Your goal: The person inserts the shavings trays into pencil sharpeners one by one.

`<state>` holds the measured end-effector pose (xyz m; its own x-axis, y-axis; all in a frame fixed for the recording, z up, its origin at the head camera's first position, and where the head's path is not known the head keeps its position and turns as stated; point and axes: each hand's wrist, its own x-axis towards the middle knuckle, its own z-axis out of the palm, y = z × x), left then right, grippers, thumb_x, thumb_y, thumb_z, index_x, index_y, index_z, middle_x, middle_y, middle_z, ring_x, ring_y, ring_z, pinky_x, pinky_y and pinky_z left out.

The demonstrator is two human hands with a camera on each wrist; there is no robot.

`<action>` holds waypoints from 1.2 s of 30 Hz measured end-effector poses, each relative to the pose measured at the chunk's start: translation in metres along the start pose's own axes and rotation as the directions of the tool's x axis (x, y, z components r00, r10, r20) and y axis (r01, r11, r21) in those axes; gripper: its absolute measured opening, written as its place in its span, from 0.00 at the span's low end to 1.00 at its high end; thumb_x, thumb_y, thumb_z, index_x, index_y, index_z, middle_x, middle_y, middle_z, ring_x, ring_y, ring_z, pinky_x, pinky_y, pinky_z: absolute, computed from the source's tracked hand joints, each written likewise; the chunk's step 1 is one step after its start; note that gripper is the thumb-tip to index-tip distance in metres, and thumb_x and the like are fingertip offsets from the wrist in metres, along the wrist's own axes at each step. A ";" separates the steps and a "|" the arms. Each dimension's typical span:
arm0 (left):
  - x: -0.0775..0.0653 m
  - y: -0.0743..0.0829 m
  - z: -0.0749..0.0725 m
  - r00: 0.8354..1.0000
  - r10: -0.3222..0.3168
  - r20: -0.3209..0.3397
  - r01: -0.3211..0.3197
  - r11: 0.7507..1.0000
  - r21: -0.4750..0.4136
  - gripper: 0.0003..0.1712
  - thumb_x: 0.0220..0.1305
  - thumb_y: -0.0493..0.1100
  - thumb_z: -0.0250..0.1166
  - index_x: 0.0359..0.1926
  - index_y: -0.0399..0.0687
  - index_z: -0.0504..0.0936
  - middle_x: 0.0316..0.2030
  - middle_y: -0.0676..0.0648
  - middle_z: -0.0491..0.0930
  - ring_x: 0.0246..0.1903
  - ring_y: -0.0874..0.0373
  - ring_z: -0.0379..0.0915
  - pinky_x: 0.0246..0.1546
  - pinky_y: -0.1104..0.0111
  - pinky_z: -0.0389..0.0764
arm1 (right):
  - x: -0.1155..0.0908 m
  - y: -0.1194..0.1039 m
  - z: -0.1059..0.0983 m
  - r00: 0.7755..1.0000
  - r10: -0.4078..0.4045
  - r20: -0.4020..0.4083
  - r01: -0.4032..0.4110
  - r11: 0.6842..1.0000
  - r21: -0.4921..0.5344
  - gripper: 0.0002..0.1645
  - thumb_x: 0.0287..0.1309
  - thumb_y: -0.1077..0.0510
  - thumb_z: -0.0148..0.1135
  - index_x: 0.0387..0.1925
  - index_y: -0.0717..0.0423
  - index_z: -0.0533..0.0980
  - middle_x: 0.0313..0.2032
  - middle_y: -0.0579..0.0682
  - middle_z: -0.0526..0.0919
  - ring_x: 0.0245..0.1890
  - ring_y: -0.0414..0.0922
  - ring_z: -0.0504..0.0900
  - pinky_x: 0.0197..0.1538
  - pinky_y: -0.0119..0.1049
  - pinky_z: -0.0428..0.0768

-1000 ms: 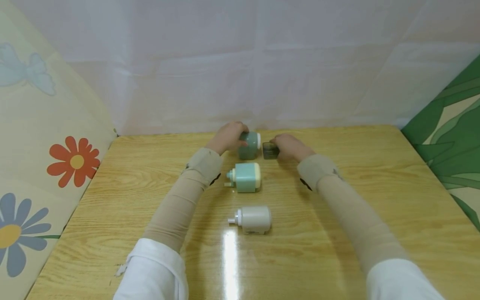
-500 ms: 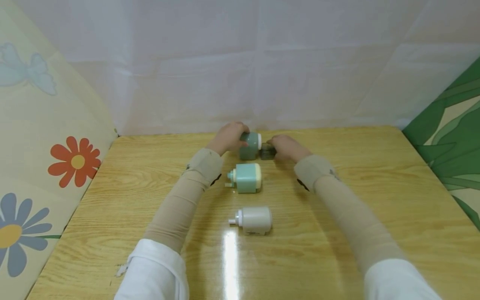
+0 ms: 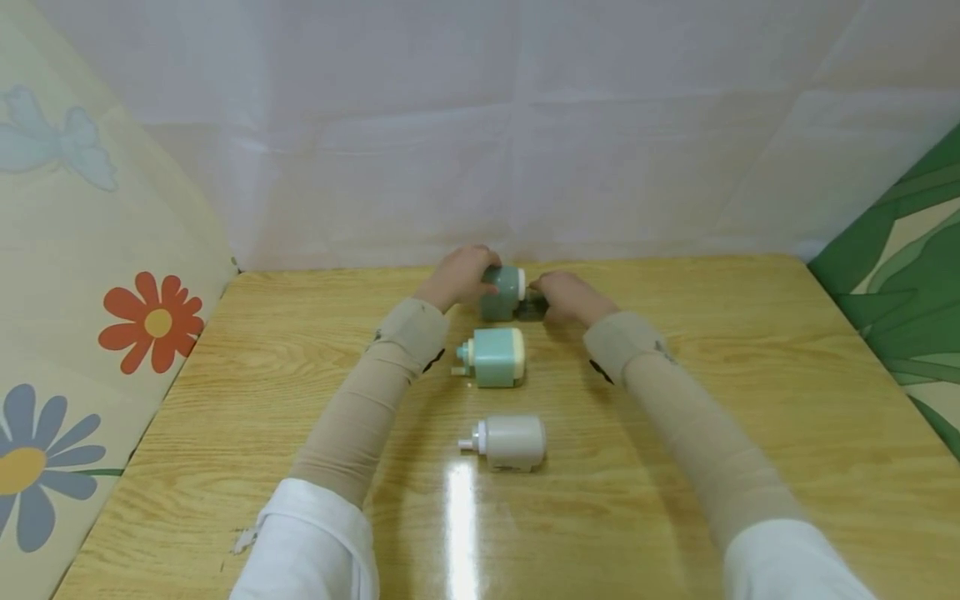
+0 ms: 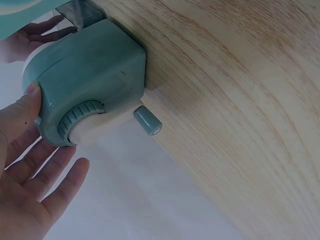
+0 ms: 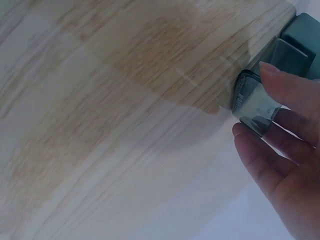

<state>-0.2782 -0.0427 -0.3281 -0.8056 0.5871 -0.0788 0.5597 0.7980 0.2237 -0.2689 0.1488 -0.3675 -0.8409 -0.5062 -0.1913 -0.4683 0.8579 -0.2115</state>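
Lying at the far side of the table is a dark green hand-crank pencil sharpener [image 3: 499, 296]. My left hand [image 3: 461, 277] holds it, thumb on one side and fingers on the other. In the left wrist view its pale crank arm [image 4: 102, 126] and green knob [image 4: 148, 121] show. The right hand [image 3: 568, 297] pinches a smoky see-through shavings drawer [image 5: 252, 102] between thumb and fingers. That drawer sits partly inside the sharpener's body; how deep it reaches is hidden.
Nearer on the wooden table [image 3: 300, 350] lie a light teal sharpener [image 3: 495, 357] with a cream end and, closer still, a beige sharpener [image 3: 514, 442]. A white cloth [image 3: 450, 125] hangs behind the table. Printed panels stand left and right.
My right hand has moved left, bringing the drawer from apart to up against and into the green sharpener. The left hand has stayed in place, holding the sharpener.
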 end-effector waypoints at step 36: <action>0.001 -0.001 0.001 1.000 -0.006 -0.010 0.005 1.000 -0.028 0.28 0.57 0.48 0.64 0.56 0.40 0.73 0.50 0.45 0.74 0.47 0.55 0.69 0.49 0.67 0.71 | 0.003 0.004 0.005 0.999 -0.030 -0.045 0.033 0.997 0.065 0.36 0.44 0.62 0.66 0.57 0.72 0.66 0.52 0.67 0.71 0.51 0.59 0.70 0.56 0.50 0.68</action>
<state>-0.2793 -0.0428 -0.3290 -0.8107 0.5813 -0.0700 0.5498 0.7969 0.2506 -0.2717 0.1508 -0.3738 -0.8378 -0.5273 -0.1417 -0.4771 0.8331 -0.2798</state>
